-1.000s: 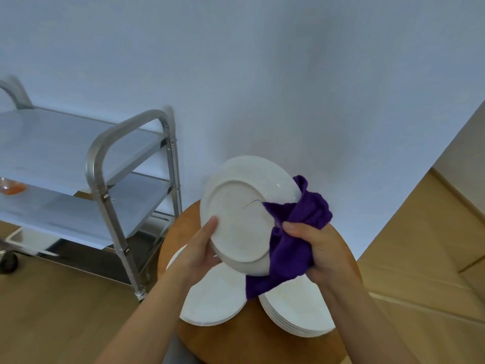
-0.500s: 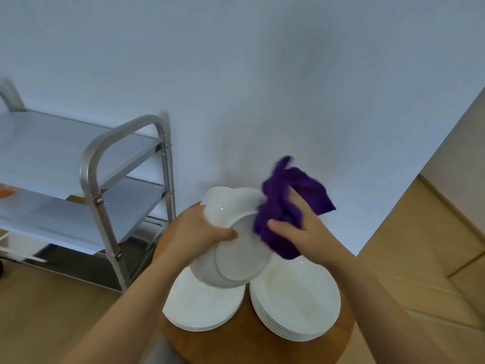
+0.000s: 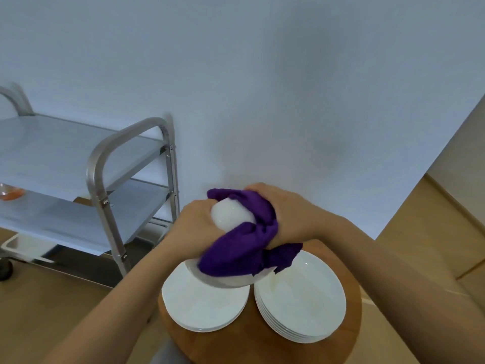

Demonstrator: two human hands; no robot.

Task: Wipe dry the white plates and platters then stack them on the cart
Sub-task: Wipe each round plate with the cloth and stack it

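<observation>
Above round wooden table (image 3: 349,334): white plate (image 3: 232,215), rigid, glazed, likely slippery and breakable, gripped at rim by left hand (image 3: 195,223); right hand (image 3: 282,208) clutching soft purple cloth (image 3: 244,248) against it.

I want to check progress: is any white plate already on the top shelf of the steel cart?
No, the top shelf of the cart holds no plate in view.

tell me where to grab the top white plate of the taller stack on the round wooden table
Judging by its pose, take the top white plate by its rim at the near-right edge, coming from the right. It lies flat on the taller stack, and the rim overhangs there. The far-left edge sits under the held white plate and purple cloth.
</observation>
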